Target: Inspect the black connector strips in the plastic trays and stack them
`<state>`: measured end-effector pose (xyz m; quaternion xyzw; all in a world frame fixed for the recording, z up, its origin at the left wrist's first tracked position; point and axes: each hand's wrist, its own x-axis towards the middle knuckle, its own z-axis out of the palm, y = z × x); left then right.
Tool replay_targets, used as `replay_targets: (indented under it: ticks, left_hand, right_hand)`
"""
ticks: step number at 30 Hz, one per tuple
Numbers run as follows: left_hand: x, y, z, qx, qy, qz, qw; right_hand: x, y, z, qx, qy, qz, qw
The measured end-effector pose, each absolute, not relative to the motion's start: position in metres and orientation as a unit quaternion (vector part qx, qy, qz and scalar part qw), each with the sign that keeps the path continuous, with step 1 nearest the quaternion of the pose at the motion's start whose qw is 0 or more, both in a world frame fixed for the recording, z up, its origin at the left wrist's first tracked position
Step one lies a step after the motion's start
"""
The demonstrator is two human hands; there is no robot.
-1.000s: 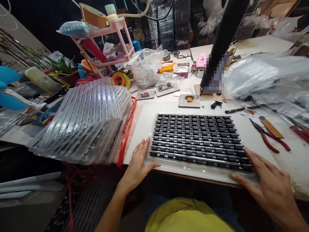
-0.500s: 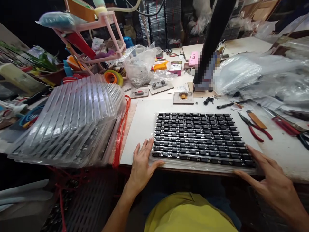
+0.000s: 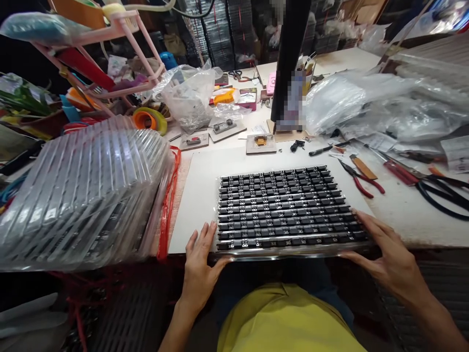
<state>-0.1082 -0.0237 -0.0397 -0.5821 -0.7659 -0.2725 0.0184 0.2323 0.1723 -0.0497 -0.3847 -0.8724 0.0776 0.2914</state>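
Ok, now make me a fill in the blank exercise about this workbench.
The tray between the left hand and the right hand holds rows of mostly ____ parts.
The stack of clear trays lies to the person's ____.
The pliers nearest the tray have ____ handles.
The shelf frame at the back left is ____.
Missing words: black; left; red; pink.

Left grip (image 3: 201, 264), right grip (image 3: 390, 254) well apart

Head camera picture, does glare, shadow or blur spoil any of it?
In the head view, glare streaks the clear plastic stack and the plastic wrapping on the right; in that view, a pixelated patch masks the area by the black post; deep shadow lies below the worktop; the tray of black parts reads fairly clearly.
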Motion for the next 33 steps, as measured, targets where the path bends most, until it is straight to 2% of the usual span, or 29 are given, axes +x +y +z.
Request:
replay_targets:
  ticks: [13,22,27,33]
  left_hand:
    - [-0.113,-0.022,-0.040,-0.546,-0.775,-0.319,-0.005]
    - [-0.118,-0.021,-0.043,-0.560,-0.779,-0.281,0.010]
    - [-0.128,-0.013,-0.044,-0.613,-0.753,-0.236,0.027]
    - [-0.126,-0.012,-0.034,-0.608,-0.765,-0.207,-0.046]
  right_hand:
    - [0.233,0.177,-0.054,-0.378,-0.867,0.091,0.310]
    - [0.231,0.179,-0.051,-0.368,-0.870,0.093,0.315]
    - [0.229,0.187,-0.051,-0.374,-0.881,0.066,0.282]
    - [0.229,0.190,-0.050,-0.383,-0.884,0.071,0.257]
